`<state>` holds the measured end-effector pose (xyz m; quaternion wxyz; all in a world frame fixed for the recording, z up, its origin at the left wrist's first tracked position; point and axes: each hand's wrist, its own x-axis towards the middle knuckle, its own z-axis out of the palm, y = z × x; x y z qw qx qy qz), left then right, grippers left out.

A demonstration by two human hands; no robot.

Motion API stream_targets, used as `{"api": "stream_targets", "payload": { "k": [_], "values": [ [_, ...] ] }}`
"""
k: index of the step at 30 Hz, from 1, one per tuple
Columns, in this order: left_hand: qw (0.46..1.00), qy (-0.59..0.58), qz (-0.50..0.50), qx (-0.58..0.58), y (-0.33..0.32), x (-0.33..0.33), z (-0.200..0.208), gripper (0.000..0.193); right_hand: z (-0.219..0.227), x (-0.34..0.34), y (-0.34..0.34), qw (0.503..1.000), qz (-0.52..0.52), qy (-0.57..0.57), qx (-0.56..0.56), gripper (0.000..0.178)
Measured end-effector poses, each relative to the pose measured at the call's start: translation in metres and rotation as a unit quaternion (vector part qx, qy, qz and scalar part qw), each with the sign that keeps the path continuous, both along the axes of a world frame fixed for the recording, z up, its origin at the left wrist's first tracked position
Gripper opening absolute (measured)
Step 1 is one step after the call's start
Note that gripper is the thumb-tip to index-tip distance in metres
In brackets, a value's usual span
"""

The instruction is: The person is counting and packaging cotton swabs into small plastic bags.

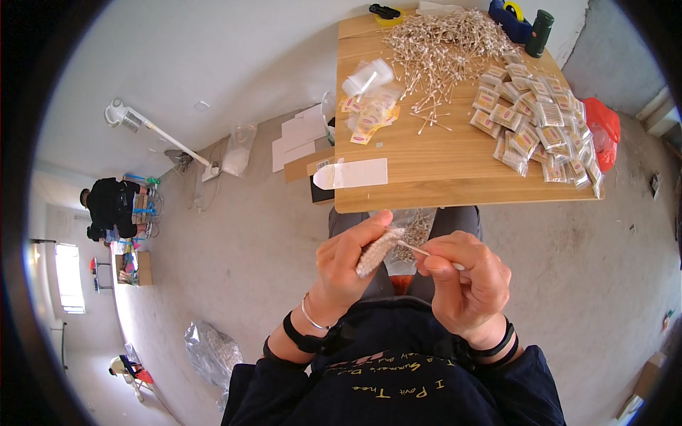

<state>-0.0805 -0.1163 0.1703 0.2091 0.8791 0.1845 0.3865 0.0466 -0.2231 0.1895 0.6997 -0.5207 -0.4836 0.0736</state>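
Note:
My left hand [339,264] is closed around a bundle of cotton swabs [378,253], whose packed white tips face up and right. Pinched in my right hand [467,282] is a single cotton swab [412,247]. One of its ends points at the bundle's edge; whether they touch I cannot tell. Below and between my hands, a clear bag of loose cotton swabs [419,223] lies in my lap, partly hidden by my fingers. On the table [426,167] ahead, a large heap of loose swabs [455,42] spreads out, with many small filled swab packets [529,117] piled at the right.
Empty clear bags [369,78] and yellow-white cards [369,124] lie at the table's left, near a white paper strip [366,172]. A dark bottle [540,33] and a blue tape dispenser [510,21] stand at the back right. A red bag [602,135] hangs beside the table.

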Motion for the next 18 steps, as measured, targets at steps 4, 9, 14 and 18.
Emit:
{"api": "stream_targets", "payload": {
  "k": [4,9,14,18],
  "values": [
    [1.000,-0.016,-0.005,-0.004,-0.002,0.003,0.001,0.031,0.002,0.000,0.002,1.000,-0.006,-0.023,0.002,0.014],
    [0.999,-0.032,-0.024,0.021,0.001,0.002,-0.001,0.028,0.008,0.000,0.003,0.996,-0.031,-0.078,-0.013,0.015],
    [0.998,-0.015,-0.040,0.038,0.003,0.001,-0.001,0.029,0.011,-0.003,0.003,0.996,-0.031,-0.076,-0.034,0.013],
    [0.998,0.003,-0.036,0.052,0.003,0.000,-0.002,0.029,0.011,-0.004,0.004,0.996,-0.025,-0.068,-0.048,0.012]
  ]
}}
